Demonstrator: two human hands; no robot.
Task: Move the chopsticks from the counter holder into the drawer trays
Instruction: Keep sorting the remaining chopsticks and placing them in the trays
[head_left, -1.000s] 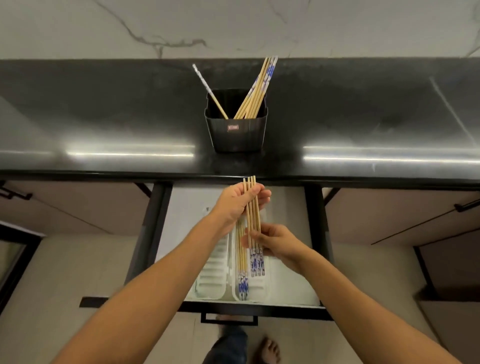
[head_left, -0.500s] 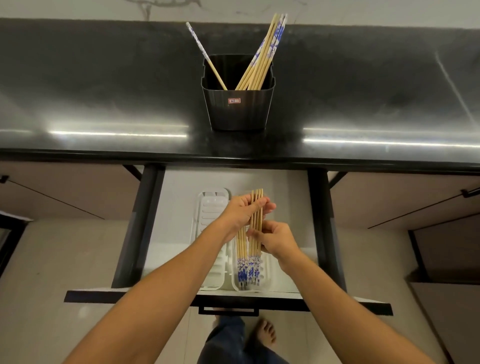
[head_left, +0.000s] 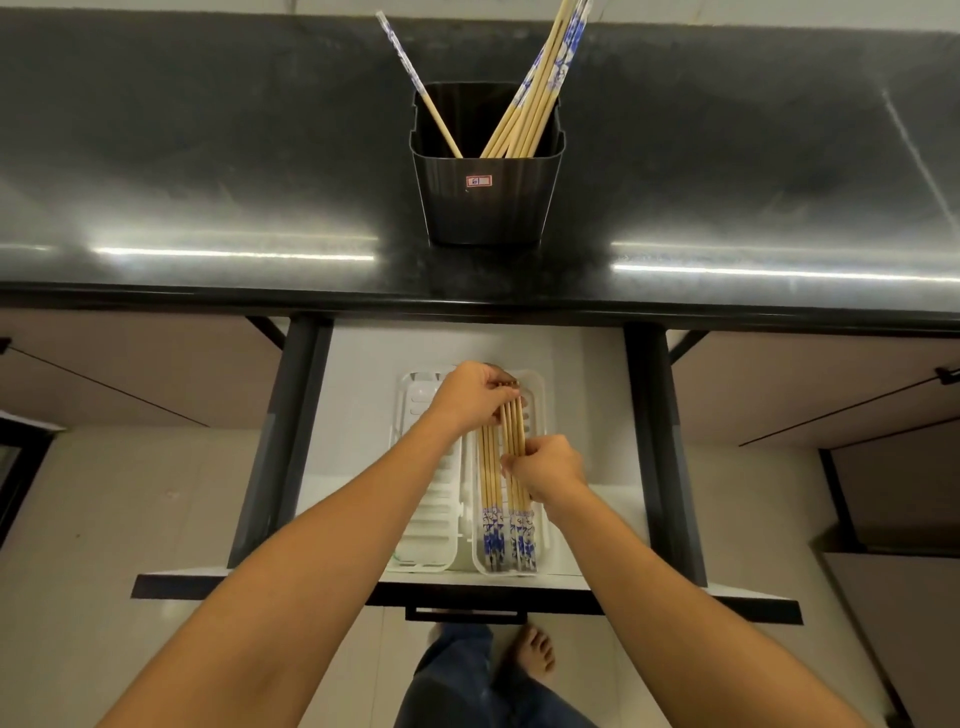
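Down nearest us, we are seeing one bare foot (head_left: 535, 656) and a denim-clad leg (head_left: 457, 675) on pale floor, below the black drawer handle (head_left: 465, 616). We are reaching both forearms over the open drawer (head_left: 582, 395), where two white trays (head_left: 431, 551) are lying side by side. Our right hand (head_left: 548, 467) is pinching a bundle of chopsticks (head_left: 513, 431) at mid-length, fingers closed around it, and our left hand (head_left: 470, 397) is closing on the bundle's plain far tips. We are counting about four sticks in the bundle, lying along the right tray (head_left: 540, 561), blue-patterned ends toward us. Just left of the grip, about three more chopsticks (head_left: 488, 483) are resting in the same tray. The left tray is holding none that we can see. Beyond the grip, one black holder (head_left: 485, 202) is standing on the glossy black counter (head_left: 208, 171), keeping a single chopstick (head_left: 415, 83) leaning left and a cluster (head_left: 540, 88) of roughly six leaning right; we cannot count them surely. Behind it, pale marbled wall (head_left: 208, 10) is showing.
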